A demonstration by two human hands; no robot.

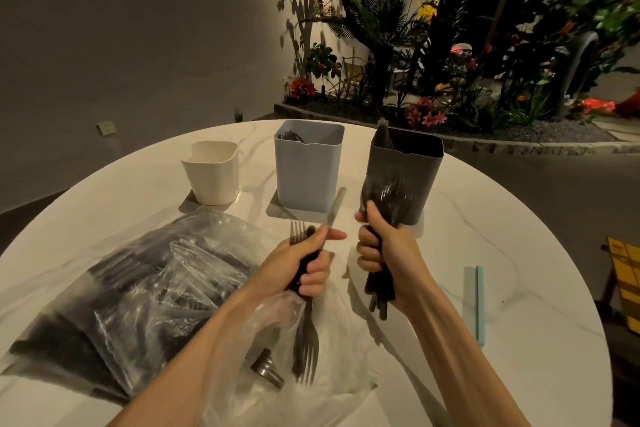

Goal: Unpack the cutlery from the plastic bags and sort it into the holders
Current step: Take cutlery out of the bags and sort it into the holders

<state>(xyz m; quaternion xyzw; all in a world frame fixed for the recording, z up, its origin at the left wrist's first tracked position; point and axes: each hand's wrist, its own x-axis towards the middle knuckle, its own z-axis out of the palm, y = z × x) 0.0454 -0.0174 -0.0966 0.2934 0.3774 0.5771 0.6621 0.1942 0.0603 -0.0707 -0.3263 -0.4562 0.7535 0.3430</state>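
My left hand [306, 262] grips a bundle of dark plastic forks [305, 340], with tines showing above and below the fist, and pinches a knife [335, 208] between thumb and forefinger. A bunch of dark spoons [389, 199] is held upright in my right hand [384, 253], just in front of the dark grey holder [405, 163]. The blue holder [306, 166] stands in the middle with some cutlery inside. At the left stands the small white holder [213, 172]. An opened clear bag [277, 357] lies under my hands with a few pieces in it.
A pile of sealed plastic bags of dark cutlery [131, 295] covers the left of the round white marble table [485, 253]. A light blue strip [476, 305] lies at the right. A yellow crate [625, 281] stands beyond the table's right edge. Plants fill the background.
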